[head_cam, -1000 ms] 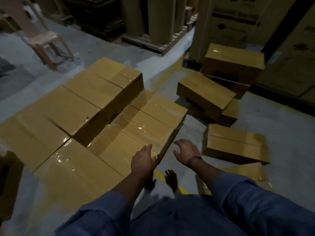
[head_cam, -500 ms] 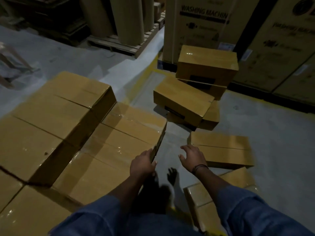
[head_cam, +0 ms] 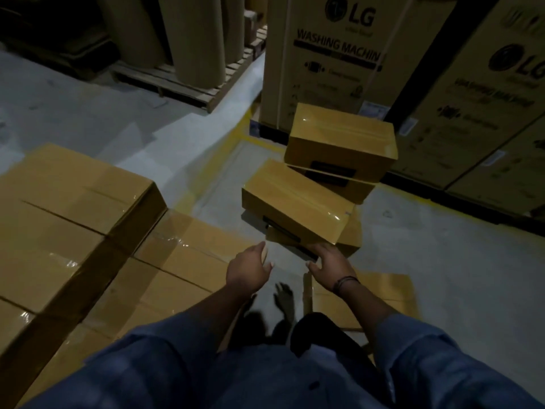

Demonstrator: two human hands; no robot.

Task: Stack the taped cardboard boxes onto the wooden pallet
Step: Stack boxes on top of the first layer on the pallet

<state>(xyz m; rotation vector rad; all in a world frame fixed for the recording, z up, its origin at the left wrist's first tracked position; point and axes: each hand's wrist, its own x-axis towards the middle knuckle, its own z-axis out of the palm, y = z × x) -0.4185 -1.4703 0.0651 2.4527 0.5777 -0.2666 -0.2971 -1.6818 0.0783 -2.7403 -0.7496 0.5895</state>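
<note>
While both hands are empty and apart, fingers relaxed, left hand [head_cam: 249,271] hangs beside the right edge of the stack [head_cam: 73,202] and right hand [head_cam: 330,265] nearly touches the tilted box [head_cam: 295,199] on the floor [head_cam: 442,261]. Tilted box lies askew on a lower box [head_cam: 352,234]: probably finger room underneath. Pallet hidden.

The stacked boxes [head_cam: 59,225] run off the left and bottom edges.

Grey floor [head_cam: 442,261], yellow-lined: box heap [head_cam: 295,202] just beyond right hand [head_cam: 330,264]; flat box [head_cam: 383,293] beneath its wrist.
</note>
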